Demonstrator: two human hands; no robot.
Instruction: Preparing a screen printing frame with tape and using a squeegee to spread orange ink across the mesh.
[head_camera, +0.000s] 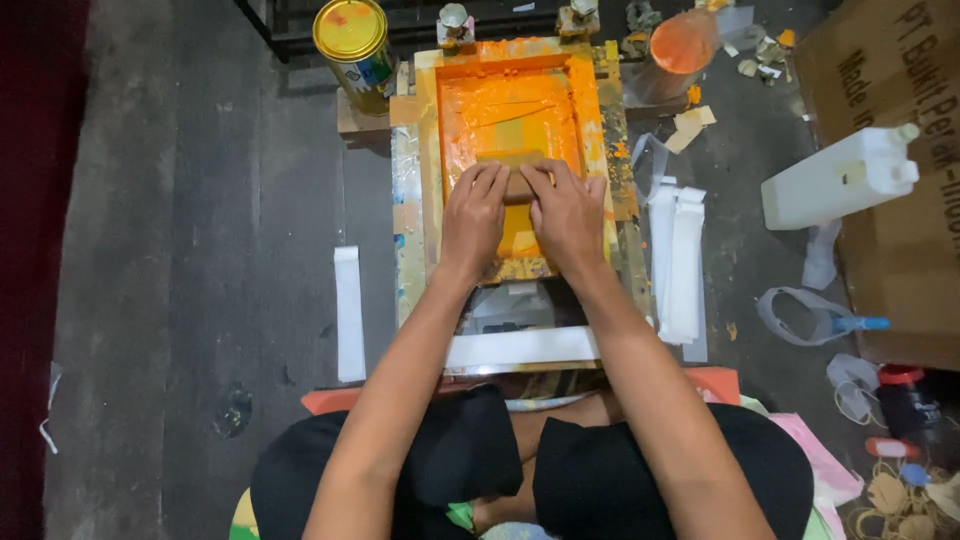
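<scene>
A wooden printing frame (428, 150) smeared with orange ink lies flat on a small stand in front of me. Both hands press a wooden squeegee (507, 160) across the screen inside it. My left hand (472, 215) grips the squeegee's left half, fingers over its top. On the right half sits my right hand (565, 215), gripping the same way. The two hands touch at the thumbs. Orange ink (505, 105) pools on the screen beyond the squeegee.
A gold-lidded paint can (352, 40) stands at the back left, an orange-stained container (680, 50) at the back right. White strips (680, 260) are stacked right of the frame, one strip (348, 310) lies left. A white jerrycan (838, 175) and cardboard box (900, 250) sit at right.
</scene>
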